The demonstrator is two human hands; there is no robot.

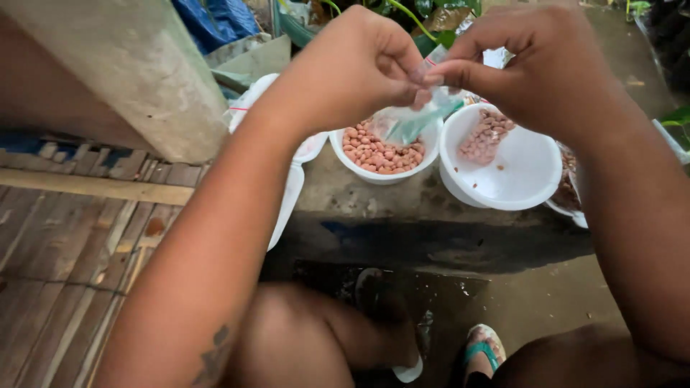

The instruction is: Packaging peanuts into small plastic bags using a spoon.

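Both hands, left hand (359, 65) and right hand (539, 65), pinch a small clear plastic bag (417, 122) at 12 o'clock above the peanut bowl (381, 154), mid-bagging.

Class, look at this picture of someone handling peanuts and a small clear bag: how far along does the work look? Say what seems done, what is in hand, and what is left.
Done: one white bowl holds a heap of peanuts, and a second white bowl holds only a few along one side. In hand: the left hand and right hand pinch the top of a small clear bag above the bowls; it looks nearly empty. Left: both bowls' peanuts remain unbagged.
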